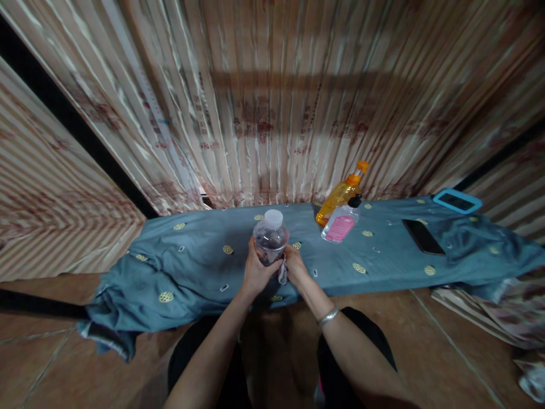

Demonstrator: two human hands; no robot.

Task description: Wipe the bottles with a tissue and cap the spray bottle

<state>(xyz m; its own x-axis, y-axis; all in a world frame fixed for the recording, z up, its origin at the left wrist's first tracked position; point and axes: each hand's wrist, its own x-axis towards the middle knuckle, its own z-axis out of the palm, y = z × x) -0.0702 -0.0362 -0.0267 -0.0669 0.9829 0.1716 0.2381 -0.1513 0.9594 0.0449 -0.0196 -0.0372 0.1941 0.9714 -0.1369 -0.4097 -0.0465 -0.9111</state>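
Note:
A clear plastic bottle [269, 237] with a white cap [273, 218] stands roughly upright over the middle of the cloth-covered table. My left hand [256, 271] is closed around its near left side. My right hand [294, 266] is at the bottle's right side, fingers pinched on a small crumpled whitish piece [283, 274] that hangs beside the bottle. Whether this piece is a wipe or a loose label, I cannot tell. The bottle's lower part is hidden behind my fingers.
Right of the bottle stand an orange pump bottle [336, 200] and a clear bottle with a pink label [340, 225]. Farther right lie a black phone [423, 237] and a blue-framed object [457, 201]. Pleated curtains [264, 113] hang behind the blue-grey tablecloth [191, 261].

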